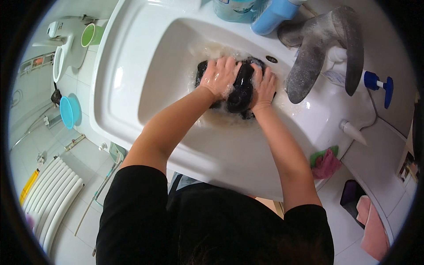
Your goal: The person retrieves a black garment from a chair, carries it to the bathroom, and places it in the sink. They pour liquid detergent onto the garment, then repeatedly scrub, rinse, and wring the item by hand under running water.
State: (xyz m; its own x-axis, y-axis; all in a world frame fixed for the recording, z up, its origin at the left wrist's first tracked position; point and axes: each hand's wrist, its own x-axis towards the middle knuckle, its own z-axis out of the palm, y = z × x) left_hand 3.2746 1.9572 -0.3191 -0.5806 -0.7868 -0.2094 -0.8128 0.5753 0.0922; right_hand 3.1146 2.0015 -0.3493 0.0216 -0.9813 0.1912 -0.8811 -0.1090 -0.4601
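Observation:
A bundle of wet black cloth (240, 90) lies in the white sink basin (161, 88), in cloudy, foamy water (216, 48). Its exact kind does not show. My left hand (218, 79) presses down on the left part, fingers bent over the fabric. On the right part, my right hand (263, 86) grips the cloth with its fingers curled. A rounded fold bulges up between both hands. Suds cling to my fingers, and the undersides of both hands are hidden.
A grey, whitish-stained faucet (304, 66) overhangs the basin's right side. Behind the basin stand a blue bottle (271, 17) and a pale-blue container (234, 9). A blue pump top (380, 84) and pink cloth (327, 164) are at the right. A radiator (53, 198) stands lower left.

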